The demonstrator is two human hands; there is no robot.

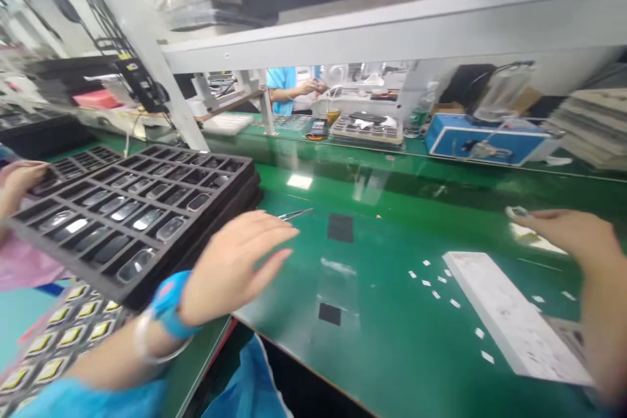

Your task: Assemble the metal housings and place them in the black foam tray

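My left hand [240,264] hovers over the green table beside the black foam tray [122,206], thumb apart from the fingers, with nothing visible between them. Metal tweezers [298,213] stick out beyond its fingers; their rear end is hidden. At the right, my right hand [573,235] pinches a small pale piece [516,211] in its fingertips, too blurred to name more exactly. Below that hand lies a white and yellowish sheet [533,240]. A long white block [514,317] rests on the table, with several small white squares [435,294] scattered around it.
Rounded glossy parts fill many tray pockets. Two dark squares [340,227] and a clear film [337,277] lie mid-table. Lower left, another tray [68,336] holds yellow-marked parts. A co-worker's hand [22,179] is at the left edge. A blue box [484,138] stands behind, under a shelf [343,36].
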